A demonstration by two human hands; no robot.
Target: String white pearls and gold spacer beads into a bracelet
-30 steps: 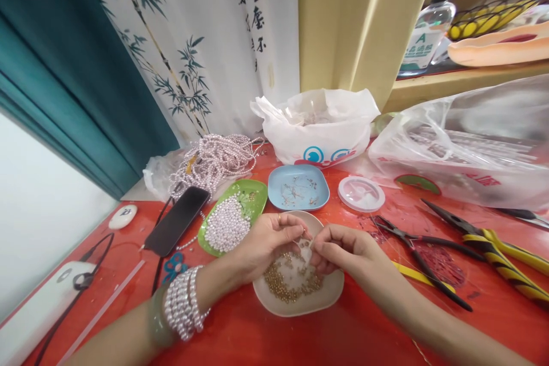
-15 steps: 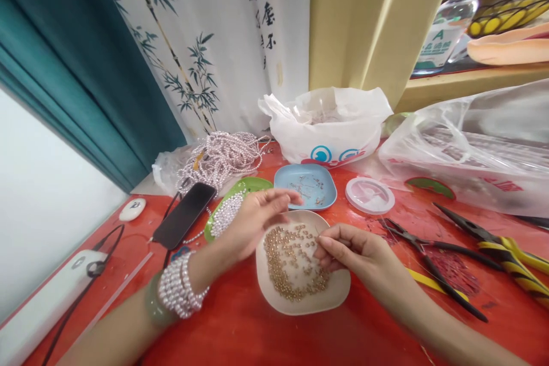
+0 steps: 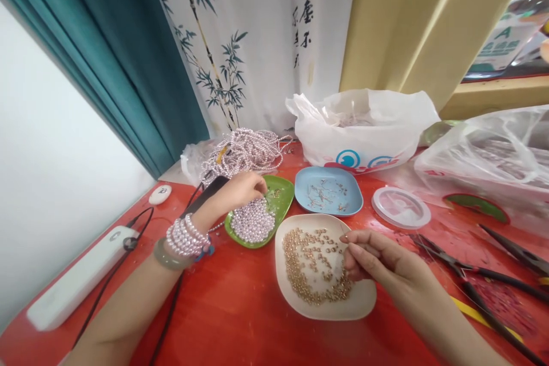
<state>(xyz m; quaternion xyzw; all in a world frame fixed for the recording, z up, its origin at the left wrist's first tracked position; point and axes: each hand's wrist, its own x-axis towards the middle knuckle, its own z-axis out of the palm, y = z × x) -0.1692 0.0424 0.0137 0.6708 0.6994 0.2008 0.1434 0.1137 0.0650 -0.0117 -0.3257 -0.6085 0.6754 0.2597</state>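
My left hand, its wrist wrapped in pearl bracelets and a green bangle, hovers over the green dish of pale pearls, fingers curled down and pinched at the pearls. My right hand rests at the right edge of the beige dish of small gold beads, thumb and fingers pinched together; what they hold is too fine to make out. A blue dish with small metal findings sits just behind.
Strands of pearls are piled at the back, beside a black phone and a white plastic bag. A round clear lid, black pliers and another bag lie right. A white power strip lies left.
My left hand left the beige dish and moved left onto the green dish of pearls. My right hand stayed pinched at the beige dish's edge. The view shifted left.
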